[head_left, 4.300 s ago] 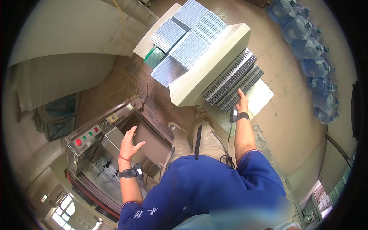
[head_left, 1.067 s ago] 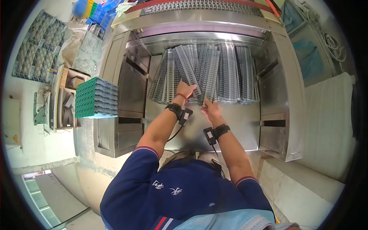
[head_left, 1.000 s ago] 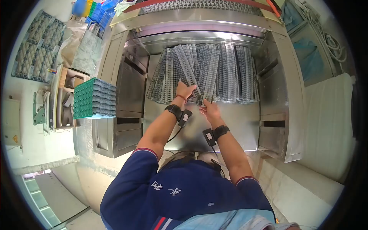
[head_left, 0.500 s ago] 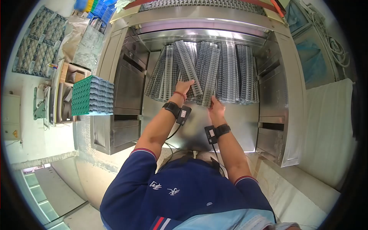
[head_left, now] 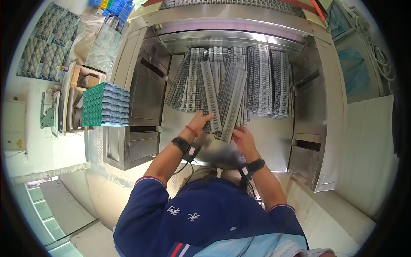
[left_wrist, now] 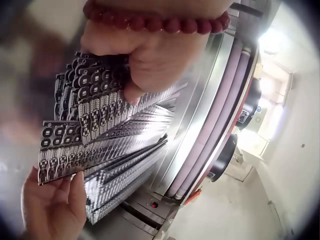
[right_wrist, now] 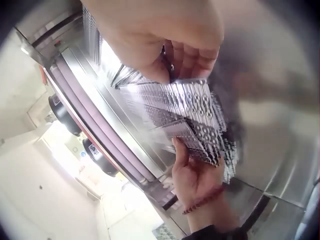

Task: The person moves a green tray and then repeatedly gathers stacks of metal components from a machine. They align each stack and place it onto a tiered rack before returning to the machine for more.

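Note:
Long narrow printed circuit boards (head_left: 269, 81) lie in overlapping stacks across a stainless steel tray (head_left: 265, 141). My left hand (head_left: 199, 123) grips the near end of one slanted stack of circuit boards (head_left: 209, 94), its thumb (left_wrist: 132, 95) on top in the left wrist view. Beside it, my right hand (head_left: 244, 140) pinches the near corner of a second stack (head_left: 233, 103), with the thumb (left_wrist: 77, 195) at the edge. Both stacks lie over others, and their near ends come close together. Rows of round and square marks show on the boards (left_wrist: 100, 80). My right fingers are partly hidden in the head view.
Steel side walls (head_left: 145, 94) flank the tray, and pinkish rollers (left_wrist: 215, 120) run along its far side. A roller or mesh conveyor (head_left: 231, 5) lies beyond. To the left stands a pile of green-and-grey racks (head_left: 105, 105) beside a wooden shelf (head_left: 79, 94).
Earlier I stood between a rack cart and a machine, left hand free. Now I face the steel tray. Within the last half second, both hands have drawn the two board stacks toward my body.

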A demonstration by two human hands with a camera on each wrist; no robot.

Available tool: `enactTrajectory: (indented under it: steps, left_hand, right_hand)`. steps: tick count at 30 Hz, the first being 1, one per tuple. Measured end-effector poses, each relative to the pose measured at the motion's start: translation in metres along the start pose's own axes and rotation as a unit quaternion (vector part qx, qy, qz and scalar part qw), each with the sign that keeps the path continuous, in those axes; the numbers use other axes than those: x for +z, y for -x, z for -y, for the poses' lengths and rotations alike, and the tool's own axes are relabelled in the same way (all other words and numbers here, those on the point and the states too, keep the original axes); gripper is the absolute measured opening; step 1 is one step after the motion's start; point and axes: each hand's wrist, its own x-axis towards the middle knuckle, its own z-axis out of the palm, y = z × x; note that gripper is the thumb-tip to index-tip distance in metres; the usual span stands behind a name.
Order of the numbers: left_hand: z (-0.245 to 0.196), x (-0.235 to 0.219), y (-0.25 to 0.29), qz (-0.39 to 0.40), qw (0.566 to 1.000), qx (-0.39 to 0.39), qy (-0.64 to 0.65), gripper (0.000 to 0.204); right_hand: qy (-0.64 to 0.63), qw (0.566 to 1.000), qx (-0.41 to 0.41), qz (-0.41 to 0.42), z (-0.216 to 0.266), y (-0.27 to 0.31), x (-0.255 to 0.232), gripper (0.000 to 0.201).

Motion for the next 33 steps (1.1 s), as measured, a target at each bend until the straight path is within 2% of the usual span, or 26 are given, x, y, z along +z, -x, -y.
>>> enactTrajectory:
  steps: [4, 6, 7, 9, 13, 15, 18, 22, 24, 28, 30, 33]
  left_hand:
    - [0.028, -0.009, 0.048, 0.024, 0.999, -0.039, 0.010, 0.030]
    - [0.036, -0.004, 0.057, 0.013, 0.998, -0.036, 0.050, 0.031]
    - [0.040, -0.002, 0.061, 0.005, 0.999, -0.027, 0.041, 0.032]
    - [0.037, 0.004, 0.068, 0.012, 0.998, -0.034, 0.045, 0.032]
    - [0.028, 0.010, 0.076, 0.018, 0.999, -0.022, 0.039, 0.032]
    - [0.028, 0.008, 0.079, 0.015, 0.999, -0.019, 0.039, 0.032]
    - [0.028, -0.004, 0.079, -0.009, 1.000, -0.011, 0.005, 0.031]
    - [0.030, -0.023, 0.076, -0.015, 0.999, -0.008, -0.044, 0.030]
    - [0.033, -0.026, 0.074, -0.008, 0.998, -0.004, -0.061, 0.031]
    - [0.035, -0.027, 0.070, 0.019, 0.999, -0.013, -0.029, 0.031]
    - [0.026, -0.023, 0.079, 0.027, 0.999, -0.005, -0.022, 0.032]
    - [0.013, -0.020, 0.091, -0.004, 0.997, -0.013, -0.072, 0.034]
  right_hand:
    - [-0.020, 1.000, 0.015, -0.009, 0.016, 0.033, 0.021, 0.028]
    - [-0.033, 0.997, 0.068, 0.014, 0.023, 0.030, 0.025, 0.027]
    - [-0.033, 0.997, 0.071, 0.015, 0.021, 0.028, 0.029, 0.027]
    - [0.018, 0.996, 0.059, 0.072, 0.014, 0.027, 0.036, 0.024]
    - [0.070, 0.996, 0.039, 0.036, -0.009, 0.012, 0.017, 0.020]
    - [0.104, 0.994, 0.021, -0.018, -0.001, 0.024, 0.024, 0.019]
    - [0.086, 0.996, 0.018, -0.032, 0.008, 0.033, 0.025, 0.019]
    - [0.046, 0.999, 0.029, 0.002, -0.001, 0.028, 0.005, 0.021]
    - [0.073, 0.993, 0.087, 0.023, 0.000, 0.036, 0.010, 0.025]
    - [0.125, 0.992, 0.021, 0.003, -0.013, 0.049, 0.013, 0.029]
    - [0.115, 0.992, -0.032, 0.027, 0.000, 0.067, 0.027, 0.030]
    - [0.107, 0.993, -0.030, 0.028, 0.010, 0.086, 0.047, 0.028]
